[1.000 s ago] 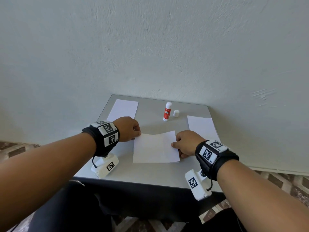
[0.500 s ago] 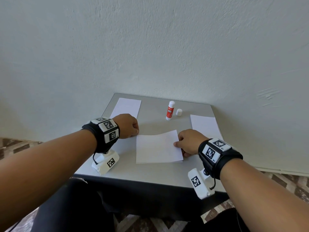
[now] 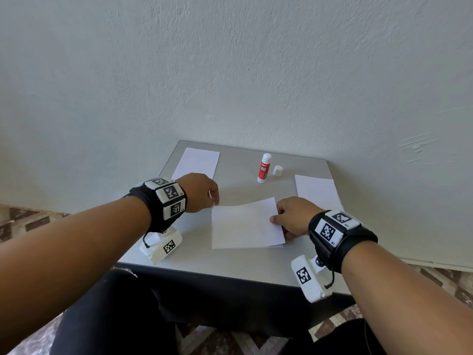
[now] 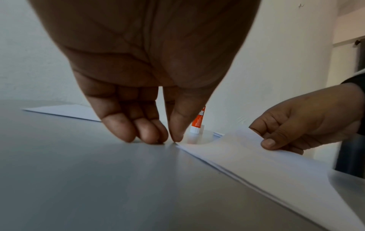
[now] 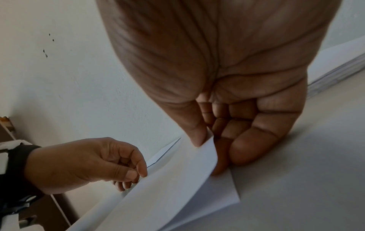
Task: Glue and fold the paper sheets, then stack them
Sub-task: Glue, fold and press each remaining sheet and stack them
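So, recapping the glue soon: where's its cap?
Head view: the cap stands far back on the table, just right of the upright glue stick.

Head view above table (image 3: 197,257); close, opposed wrist views across shared sheet (image 4: 266,168).

The sheet (image 3: 245,224) I hold is thin, matt white paper; the table (image 3: 197,226) is smooth and faintly glossy, perhaps laminate; the glue stick (image 3: 263,170) is shiny plastic.

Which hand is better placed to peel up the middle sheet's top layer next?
Right, probably. The right hand pinches the raised right edge of the middle sheet between thumb and fingers. The left hand only meets the far-left corner, low on the table; a grip there is unclear.
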